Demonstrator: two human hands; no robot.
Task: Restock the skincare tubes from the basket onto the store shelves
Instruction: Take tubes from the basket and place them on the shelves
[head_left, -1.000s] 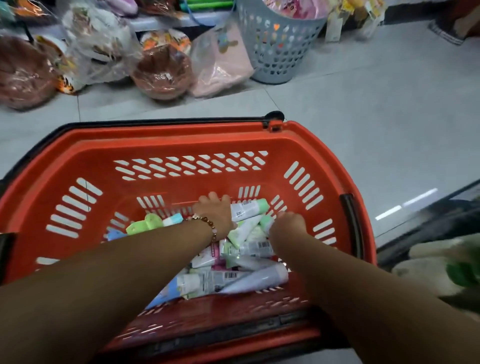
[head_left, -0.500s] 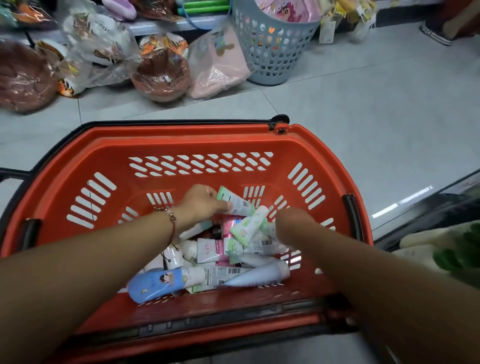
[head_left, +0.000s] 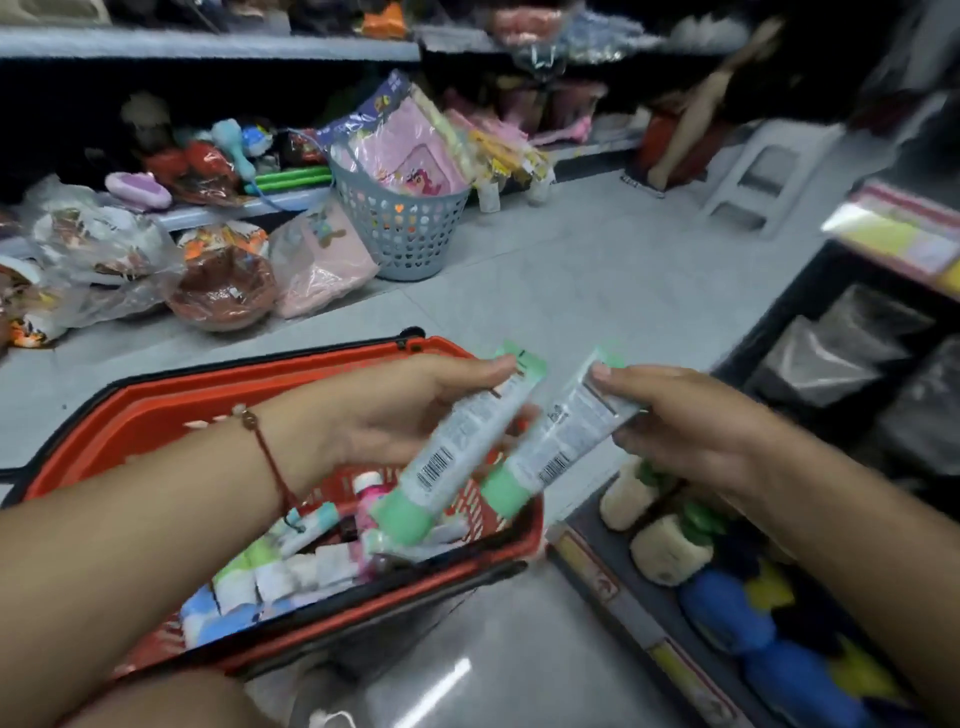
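An orange basket (head_left: 171, 395) sits on the floor below my arms, with several skincare tubes (head_left: 291, 566) piled inside. My left hand (head_left: 395, 410) grips a white tube with a green cap (head_left: 457, 452), lifted above the basket with the cap pointing down. My right hand (head_left: 691, 415) pinches a second green-capped tube (head_left: 550, 447) by its crimped end, right beside the first. Both tubes show barcodes toward me.
A low store shelf (head_left: 587, 566) at the lower right holds loofahs and blue and yellow sponges. Across the grey floor stand a grey laundry basket (head_left: 400, 223) of pink goods, bagged brown bowls (head_left: 223, 286) and a plastic stool (head_left: 769, 176).
Both hands were reaching among the tubes in the basket; now each has lifted out a green-capped tube. The view has swung up and to the right, toward the shelf.
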